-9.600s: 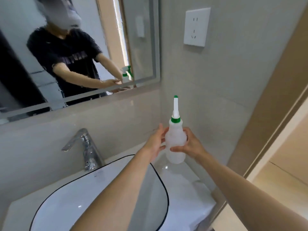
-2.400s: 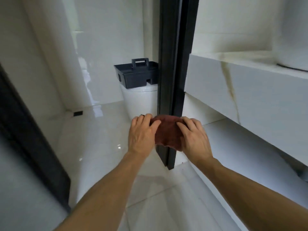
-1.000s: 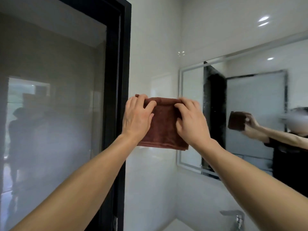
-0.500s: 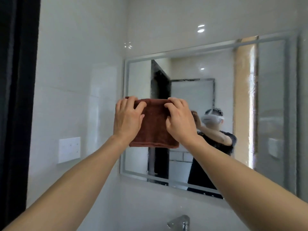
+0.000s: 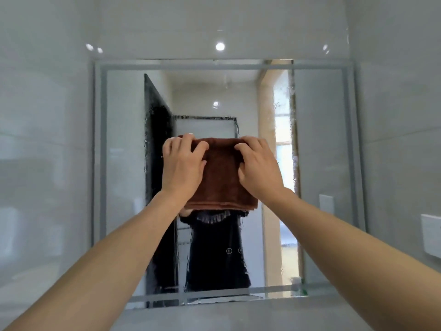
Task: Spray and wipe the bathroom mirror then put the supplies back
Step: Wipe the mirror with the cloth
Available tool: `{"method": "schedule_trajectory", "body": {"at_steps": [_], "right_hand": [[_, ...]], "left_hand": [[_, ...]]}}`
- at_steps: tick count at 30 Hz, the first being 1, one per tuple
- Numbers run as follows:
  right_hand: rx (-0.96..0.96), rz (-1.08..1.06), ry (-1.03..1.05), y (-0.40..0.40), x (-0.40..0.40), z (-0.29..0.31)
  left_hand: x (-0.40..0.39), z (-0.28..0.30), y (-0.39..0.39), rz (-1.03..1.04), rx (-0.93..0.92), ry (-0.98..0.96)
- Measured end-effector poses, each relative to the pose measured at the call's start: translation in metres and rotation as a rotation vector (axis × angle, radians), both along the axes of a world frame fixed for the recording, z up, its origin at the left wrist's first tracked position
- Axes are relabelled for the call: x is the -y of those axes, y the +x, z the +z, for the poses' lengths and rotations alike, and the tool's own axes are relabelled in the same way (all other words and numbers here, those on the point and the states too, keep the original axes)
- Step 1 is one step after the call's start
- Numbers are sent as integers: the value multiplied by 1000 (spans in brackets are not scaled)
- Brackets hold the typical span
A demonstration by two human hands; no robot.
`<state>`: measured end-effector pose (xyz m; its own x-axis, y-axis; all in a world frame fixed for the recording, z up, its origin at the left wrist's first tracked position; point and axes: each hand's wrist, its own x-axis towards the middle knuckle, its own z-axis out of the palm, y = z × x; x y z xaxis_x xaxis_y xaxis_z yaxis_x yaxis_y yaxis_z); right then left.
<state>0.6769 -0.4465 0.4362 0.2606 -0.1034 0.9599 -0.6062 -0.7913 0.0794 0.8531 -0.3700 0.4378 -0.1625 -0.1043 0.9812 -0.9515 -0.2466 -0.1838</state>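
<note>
Both arms raised before the mirror (image 5: 319, 139). Folded brown cloth (image 5: 222, 180) hung flat in front of the glass at its middle; whether it touched the glass, cannot tell. Left hand (image 5: 182, 166) gripped the cloth's upper left corner, fingers curled over the top edge. Right hand (image 5: 259, 167) gripped the upper right corner likewise. Cloth's bare centre showed between the two grips, lower edge hanging free below both wrists. Droplets speckled the glass. White wall plate (image 5: 430, 235) far right.
</note>
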Motion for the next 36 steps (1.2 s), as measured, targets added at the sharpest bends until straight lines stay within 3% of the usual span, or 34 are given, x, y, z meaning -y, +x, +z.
{"method": "schedule_trajectory", "body": {"at_steps": [11,23,31,36], "right_hand": [[26,-86,-30,24,42,41],[58,-141,-144,42,76,131],[43,-204,-164,63,121,135],[68,-402,-394,72,144,123]], "left_hand": [[55,33,22,-32,5,-48],[88,127,35,121,42,-155],[124,142,49,165,83,-150],[143,131,64,262,302,-260]]}}
